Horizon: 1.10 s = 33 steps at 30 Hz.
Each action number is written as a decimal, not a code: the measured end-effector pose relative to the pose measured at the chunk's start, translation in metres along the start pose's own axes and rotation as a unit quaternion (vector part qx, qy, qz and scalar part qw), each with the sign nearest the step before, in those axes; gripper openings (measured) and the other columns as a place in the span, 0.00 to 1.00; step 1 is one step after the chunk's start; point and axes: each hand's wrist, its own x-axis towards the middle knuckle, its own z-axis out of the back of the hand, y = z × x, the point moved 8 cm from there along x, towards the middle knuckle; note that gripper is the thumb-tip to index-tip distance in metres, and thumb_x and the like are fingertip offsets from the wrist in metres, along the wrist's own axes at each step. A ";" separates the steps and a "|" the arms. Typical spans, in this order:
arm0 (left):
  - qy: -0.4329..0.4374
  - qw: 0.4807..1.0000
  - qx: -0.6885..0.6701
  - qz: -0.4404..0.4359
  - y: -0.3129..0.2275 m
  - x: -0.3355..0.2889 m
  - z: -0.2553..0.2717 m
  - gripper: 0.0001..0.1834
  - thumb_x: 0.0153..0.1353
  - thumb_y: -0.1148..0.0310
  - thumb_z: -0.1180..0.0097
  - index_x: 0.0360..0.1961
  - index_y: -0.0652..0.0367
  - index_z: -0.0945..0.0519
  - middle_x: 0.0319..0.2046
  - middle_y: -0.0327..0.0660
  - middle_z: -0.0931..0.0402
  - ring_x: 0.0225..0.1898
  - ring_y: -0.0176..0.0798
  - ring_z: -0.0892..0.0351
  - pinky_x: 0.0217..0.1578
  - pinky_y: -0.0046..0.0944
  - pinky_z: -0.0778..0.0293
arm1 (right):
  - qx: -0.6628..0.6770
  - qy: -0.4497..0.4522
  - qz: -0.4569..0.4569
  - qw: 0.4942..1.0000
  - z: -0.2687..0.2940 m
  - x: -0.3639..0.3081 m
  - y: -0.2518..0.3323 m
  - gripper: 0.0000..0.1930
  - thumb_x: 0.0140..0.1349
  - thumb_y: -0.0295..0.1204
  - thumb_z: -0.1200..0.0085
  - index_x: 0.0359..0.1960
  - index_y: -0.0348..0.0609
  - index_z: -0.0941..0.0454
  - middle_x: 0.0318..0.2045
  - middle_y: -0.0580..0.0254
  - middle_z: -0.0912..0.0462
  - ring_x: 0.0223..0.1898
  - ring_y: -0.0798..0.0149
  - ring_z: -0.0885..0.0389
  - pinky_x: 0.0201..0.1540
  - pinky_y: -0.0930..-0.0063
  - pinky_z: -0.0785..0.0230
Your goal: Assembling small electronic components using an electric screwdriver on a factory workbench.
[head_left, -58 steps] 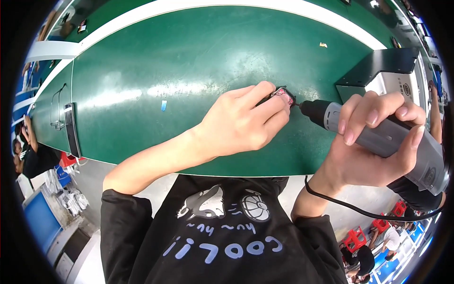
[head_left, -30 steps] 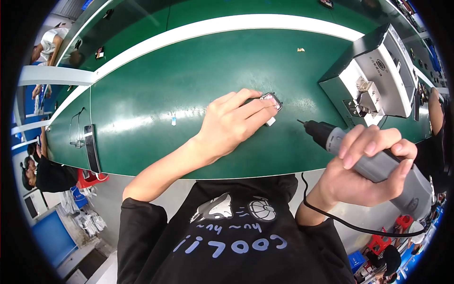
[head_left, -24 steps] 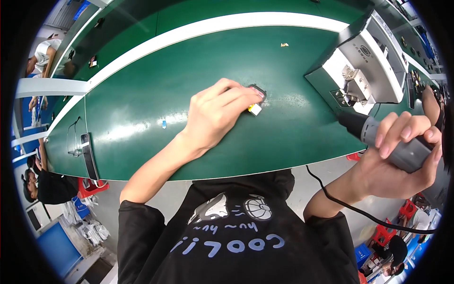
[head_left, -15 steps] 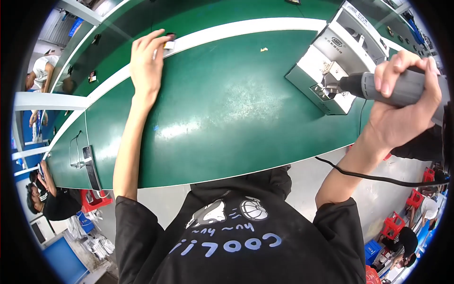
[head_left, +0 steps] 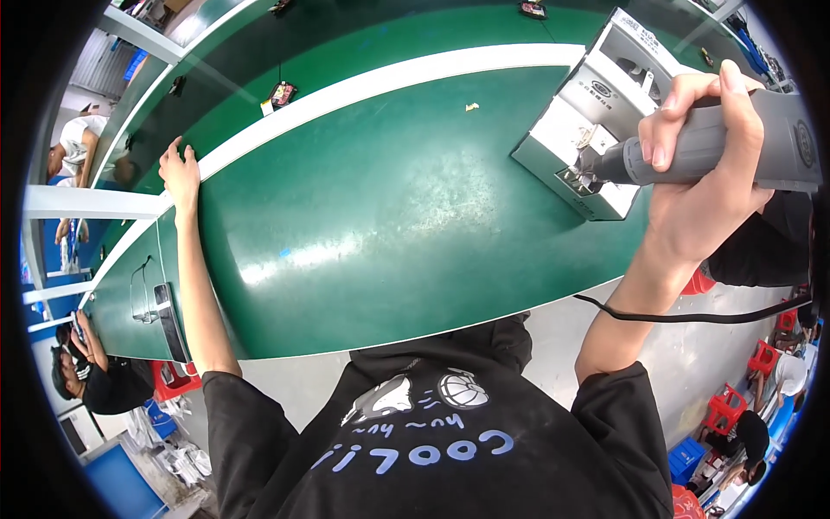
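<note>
Two bare hands on my feed. Right hand [head_left: 709,201]: wrapped around a grey, barrel-shaped plastic electric screwdriver [head_left: 699,149], its tapered black nose [head_left: 614,164] up against the bright metal fittings [head_left: 595,138] of a white-fronted, dark-sided metal box [head_left: 553,130] toward the far right corner of the surface, a glossy green tabletop [head_left: 363,173]. Bit tip: hidden from me. Left hand [head_left: 181,177]: fingers loosely spread, nothing seen in them, laid over the white rail [head_left: 389,69] at the far edge, toward its left end. Small rectangular device [head_left: 283,93], black-framed, pinkish inside, white tab alongside: on the dark green strip [head_left: 372,39], just beyond that rail.

Risks, as I judge them. One: nose scraping or jamming in the fittings, caused by a tilted wrist. Two: box shoved sideways, caused by too hard a push. Three: driver tugged off line, caused by the thin black cable [head_left: 700,317] snagging on the right forearm it crosses. Four: device nudged or its tab caught, caused by a careless left-hand sweep along the rail.

Changes since half a second ago: left hand off the device and farther left; device lying released; driver nose at the box in both.
</note>
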 end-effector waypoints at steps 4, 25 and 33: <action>-0.027 0.999 0.007 -0.044 0.002 0.006 -0.005 0.20 0.64 0.65 0.47 0.58 0.46 0.23 0.57 0.48 0.29 0.60 0.53 0.33 0.58 0.50 0.32 | -0.018 0.021 0.003 1.000 -0.002 0.001 -0.001 0.12 0.67 0.30 0.52 0.29 0.31 0.28 0.22 0.50 0.24 0.10 0.68 0.36 0.16 0.75 0.41; -0.066 0.971 -0.110 -0.202 -0.077 -0.042 0.041 0.17 0.67 0.73 0.50 0.57 0.54 0.22 0.48 0.50 0.26 0.46 0.48 0.23 0.49 0.42 0.27 | 0.009 0.054 -0.026 0.998 -0.009 -0.004 -0.008 0.12 0.69 0.32 0.54 0.31 0.35 0.29 0.21 0.55 0.26 0.11 0.69 0.36 0.17 0.75 0.41; 0.121 0.894 -0.116 -0.416 -0.284 -0.226 0.100 0.26 0.57 0.73 0.37 0.59 0.53 0.24 0.45 0.43 0.29 0.42 0.44 0.27 0.45 0.40 0.28 | 0.049 0.048 -0.052 0.996 -0.015 -0.020 -0.010 0.12 0.71 0.36 0.61 0.35 0.40 0.33 0.25 0.53 0.26 0.11 0.68 0.37 0.18 0.75 0.41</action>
